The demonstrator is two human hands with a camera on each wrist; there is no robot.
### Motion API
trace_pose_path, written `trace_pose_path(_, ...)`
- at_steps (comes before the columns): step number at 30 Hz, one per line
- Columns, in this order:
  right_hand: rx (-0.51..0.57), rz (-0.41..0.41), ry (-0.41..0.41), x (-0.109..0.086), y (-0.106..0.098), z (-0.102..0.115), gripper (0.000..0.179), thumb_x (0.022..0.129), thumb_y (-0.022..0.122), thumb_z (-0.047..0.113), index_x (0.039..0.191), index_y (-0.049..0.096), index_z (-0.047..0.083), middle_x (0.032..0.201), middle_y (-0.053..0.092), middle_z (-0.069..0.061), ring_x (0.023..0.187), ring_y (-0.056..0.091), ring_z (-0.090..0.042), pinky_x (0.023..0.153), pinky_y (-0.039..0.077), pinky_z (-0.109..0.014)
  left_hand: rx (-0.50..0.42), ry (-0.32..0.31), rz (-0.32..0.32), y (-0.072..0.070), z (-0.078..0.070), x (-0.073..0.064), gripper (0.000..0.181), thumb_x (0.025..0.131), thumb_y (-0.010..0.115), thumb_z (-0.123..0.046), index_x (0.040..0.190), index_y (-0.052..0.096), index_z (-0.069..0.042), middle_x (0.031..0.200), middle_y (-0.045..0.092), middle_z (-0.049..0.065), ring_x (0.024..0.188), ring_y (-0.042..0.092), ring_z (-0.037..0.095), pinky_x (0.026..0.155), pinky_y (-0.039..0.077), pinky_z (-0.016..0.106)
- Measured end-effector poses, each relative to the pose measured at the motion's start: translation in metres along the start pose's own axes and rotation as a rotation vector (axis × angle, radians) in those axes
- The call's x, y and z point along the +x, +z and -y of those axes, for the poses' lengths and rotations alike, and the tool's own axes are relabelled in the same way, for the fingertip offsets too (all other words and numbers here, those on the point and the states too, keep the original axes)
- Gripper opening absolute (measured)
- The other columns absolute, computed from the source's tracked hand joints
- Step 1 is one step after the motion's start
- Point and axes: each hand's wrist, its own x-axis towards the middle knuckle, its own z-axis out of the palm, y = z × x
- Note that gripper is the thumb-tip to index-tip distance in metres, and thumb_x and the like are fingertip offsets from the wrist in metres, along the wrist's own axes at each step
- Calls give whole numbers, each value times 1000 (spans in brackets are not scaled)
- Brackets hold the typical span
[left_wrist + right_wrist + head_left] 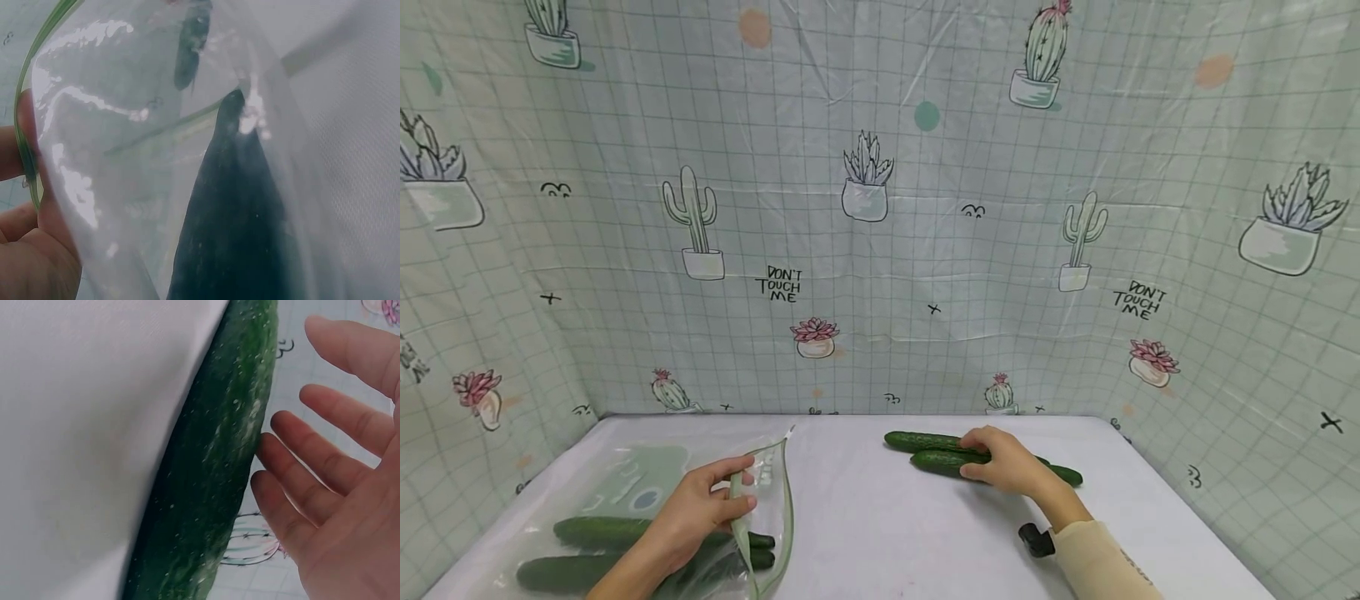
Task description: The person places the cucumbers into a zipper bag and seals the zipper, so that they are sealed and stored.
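Observation:
At the left of the head view, my left hand (700, 504) pinches the green-edged rim of a clear zip bag (778, 487) between thumb and fingers. Inside the bag lie two cucumbers (568, 572), their dark ends towards its mouth; the left wrist view shows one cucumber (231, 219) through the plastic. Over on the right, two more cucumbers (925, 439) lie side by side on the table. My right hand (1011, 462) is over them, thumb on the near side. In the right wrist view its fingers (306, 481) are spread beside a cucumber (206, 456), without curling round it.
A white-covered table (850, 517) carries everything. Behind and at both sides hangs a cactus-printed curtain (880, 275). A small black device (1036, 540) sits at my right wrist, by the sleeve (1101, 558). The bag's pale green printed panel (640, 475) lies beyond the bagged cucumbers.

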Motion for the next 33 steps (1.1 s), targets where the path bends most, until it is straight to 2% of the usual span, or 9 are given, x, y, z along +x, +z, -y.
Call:
trace_pose_path(3,12,16,24,-1,0,-2,40,84,75,23,119,63,6,118,59,-6,111,55,-31,91,45,-48,0,4,8,0,0,0,67,89,65,-2,144,30,11,113,49,17,70,53,15,60,50,36)
trace_pose_path(11,-25,58,24,-1,-1,-6,42,82,76,16,119,62,3,115,59,-9,108,55,-31,90,45,-48,2,8,6,-1,0,0,67,89,66,-3,144,30,10,112,49,16,67,49,14,59,48,35)
trace_pose_path(20,-69,78,72,-2,2,-9,37,79,78,11,114,66,12,100,53,-3,96,50,-22,79,45,-43,4,10,6,-1,1,0,69,88,67,-5,144,30,10,113,50,15,70,53,15,60,50,36)
trace_pose_path(28,-46,86,100,-1,5,-10,38,78,78,7,113,65,9,111,62,-4,107,56,-27,90,45,-48,-4,17,9,-1,0,1,68,88,66,-4,144,30,11,113,50,16,71,53,14,60,51,36)
trace_pose_path(33,-56,93,70,-2,6,-9,38,79,77,7,115,64,8,112,62,-5,107,56,-29,89,45,-48,-9,16,9,-1,1,1,68,88,66,-3,144,29,11,113,49,17,71,53,15,60,51,36)
